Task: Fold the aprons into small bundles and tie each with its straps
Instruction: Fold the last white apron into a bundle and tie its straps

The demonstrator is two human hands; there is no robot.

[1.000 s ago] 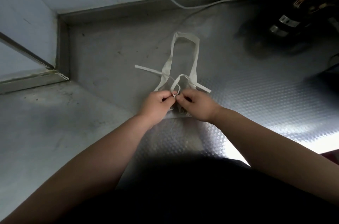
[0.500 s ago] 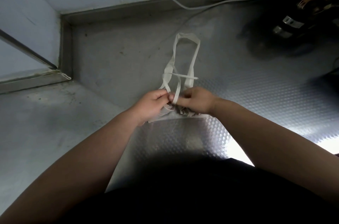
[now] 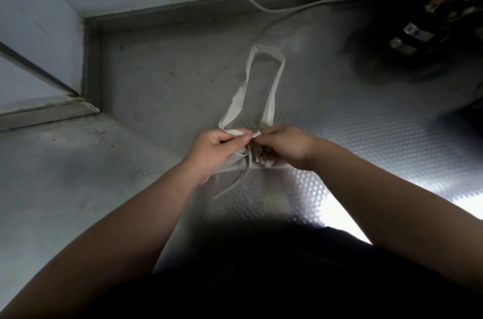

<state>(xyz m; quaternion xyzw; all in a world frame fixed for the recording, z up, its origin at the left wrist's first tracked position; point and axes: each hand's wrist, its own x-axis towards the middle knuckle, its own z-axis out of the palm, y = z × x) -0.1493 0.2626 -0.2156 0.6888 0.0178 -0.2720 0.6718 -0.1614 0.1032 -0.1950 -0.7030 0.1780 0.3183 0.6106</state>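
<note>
A pale apron folded into a small bundle lies on the textured metal counter, mostly hidden under my hands. Its neck loop stretches away from me toward the wall. My left hand pinches a waist strap at the top of the bundle, thumb against forefinger. My right hand pinches the strap right beside it, fingertips nearly touching the left hand's. One loose strap end trails toward me from under the bundle.
A white cable runs along the back of the counter from the wall. A dark object with golden leaves stands at the back right. At the left a raised ledge meets the wall corner.
The strap ends that lay out to both sides have been drawn in over the bundle. One end now hangs toward me. Both hands stay pinched together at the bundle's top.
</note>
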